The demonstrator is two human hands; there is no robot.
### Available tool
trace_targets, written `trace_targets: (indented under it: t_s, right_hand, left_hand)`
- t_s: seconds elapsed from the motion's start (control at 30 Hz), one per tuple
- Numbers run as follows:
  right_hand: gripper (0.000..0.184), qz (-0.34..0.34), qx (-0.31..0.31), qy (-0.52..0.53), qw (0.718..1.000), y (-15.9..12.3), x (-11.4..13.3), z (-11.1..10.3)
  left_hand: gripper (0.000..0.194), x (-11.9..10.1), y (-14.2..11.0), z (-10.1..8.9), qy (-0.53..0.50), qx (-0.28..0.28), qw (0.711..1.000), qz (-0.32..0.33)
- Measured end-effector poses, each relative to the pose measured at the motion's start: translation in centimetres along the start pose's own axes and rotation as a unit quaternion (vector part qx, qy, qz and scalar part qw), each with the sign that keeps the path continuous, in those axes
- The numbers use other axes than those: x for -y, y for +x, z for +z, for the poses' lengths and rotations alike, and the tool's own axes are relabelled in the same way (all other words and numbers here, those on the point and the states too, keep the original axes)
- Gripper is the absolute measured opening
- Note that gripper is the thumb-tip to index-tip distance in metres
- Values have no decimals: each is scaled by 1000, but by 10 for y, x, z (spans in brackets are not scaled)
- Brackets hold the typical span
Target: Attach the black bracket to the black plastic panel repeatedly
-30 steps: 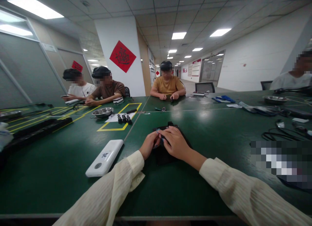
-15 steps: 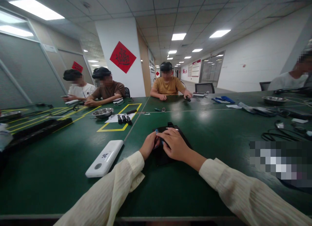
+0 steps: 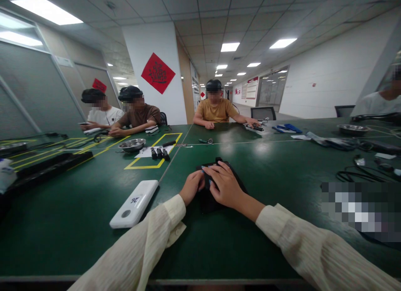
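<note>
A flat black item (image 3: 210, 204), its kind unclear, lies on the green table beneath both my hands. My left hand (image 3: 191, 187) is at the item's left edge, fingers curled in and partly covered; what they grip cannot be made out. Across the top of the item rests my right hand (image 3: 227, 185), its fingers stretched out and slightly apart, the tips close to my left fingers. A small black block (image 3: 218, 159) shows just beyond my right fingertips. To the left lies a white power bank (image 3: 134, 204) marked 26.
A metal bowl (image 3: 132, 145) and several black clips (image 3: 159, 153) sit by yellow tape. A long black tray (image 3: 50, 172) is at left. Black cables (image 3: 354, 174) lie at right. Across the table sits a person in a yellow shirt (image 3: 216, 110); others sit at the sides.
My right fingers have lifted and stretched slightly forward; my left hand has barely moved. The person opposite has moved a hand, with a dark object under it, to the right beside a white item.
</note>
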State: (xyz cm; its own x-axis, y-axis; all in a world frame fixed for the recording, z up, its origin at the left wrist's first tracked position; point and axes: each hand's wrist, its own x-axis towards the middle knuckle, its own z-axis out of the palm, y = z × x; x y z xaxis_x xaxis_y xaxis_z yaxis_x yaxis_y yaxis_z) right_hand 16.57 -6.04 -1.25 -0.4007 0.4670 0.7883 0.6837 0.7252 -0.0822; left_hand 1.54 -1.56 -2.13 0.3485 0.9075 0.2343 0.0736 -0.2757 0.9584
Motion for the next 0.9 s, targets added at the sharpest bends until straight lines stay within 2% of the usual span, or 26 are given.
trace_targets:
  t_s: [0.2,0.43,0.6,0.73,0.9]
  right_hand:
    - [49,39,-8,78,996,0,2,2]
    - [42,69,0,116,991,0,1,5]
    - [47,55,10,108,993,-1,2,5]
    - [51,73,7,93,993,-1,5,2]
    - [50,84,15,46,995,-1,6,1]
  left_hand:
    - [35,-2,-3,-1,-56,20,998,4]
    - [46,5,-2,-2,-85,96,991,-38]
    - [52,-1,-4,-1,-8,67,997,-32]
    - [57,-11,-8,1,62,38,997,-9]
    - [51,-18,-10,3,53,20,998,-6]
